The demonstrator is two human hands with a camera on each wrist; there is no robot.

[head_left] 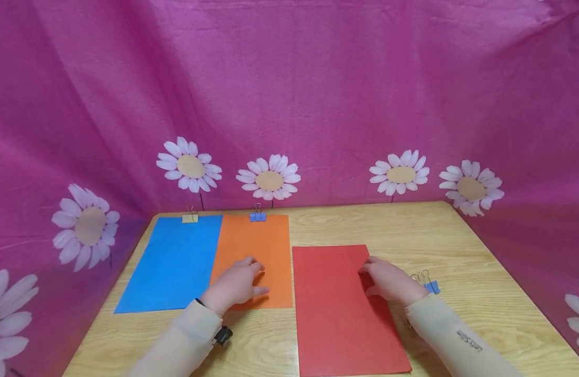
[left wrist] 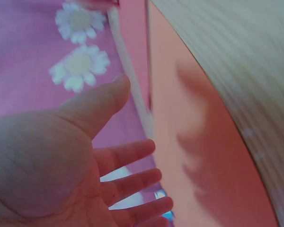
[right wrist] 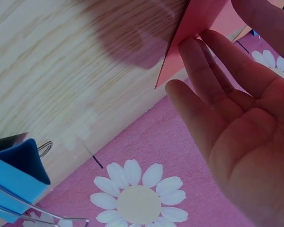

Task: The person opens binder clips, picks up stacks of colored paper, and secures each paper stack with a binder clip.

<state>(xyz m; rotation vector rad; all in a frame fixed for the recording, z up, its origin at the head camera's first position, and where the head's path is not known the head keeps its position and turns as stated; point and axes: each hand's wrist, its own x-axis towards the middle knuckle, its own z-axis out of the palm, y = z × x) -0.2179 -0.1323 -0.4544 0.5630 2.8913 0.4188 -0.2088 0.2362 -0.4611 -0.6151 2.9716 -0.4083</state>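
Note:
My left hand [head_left: 237, 283] hovers over the lower part of an orange sheet [head_left: 270, 241], its fingers spread and nothing in them. In the left wrist view, its shadow falls on that sheet. My right hand [head_left: 390, 280] is at the right edge of a red sheet [head_left: 336, 314], fingers slightly bent. The right wrist view shows the fingertips [right wrist: 189, 47] against or very near the red sheet; contact is hard to tell. A blue binder clip [head_left: 432, 286] lies on the table just right of the right hand.
A blue sheet [head_left: 174, 267] lies left of the orange one. A yellow binder clip [head_left: 190, 218] is at the blue sheet's top edge, and another blue binder clip [head_left: 258, 216] at the orange sheet's top. A pink cloth [head_left: 318, 104] with daisies surrounds the wooden table [head_left: 412, 225].

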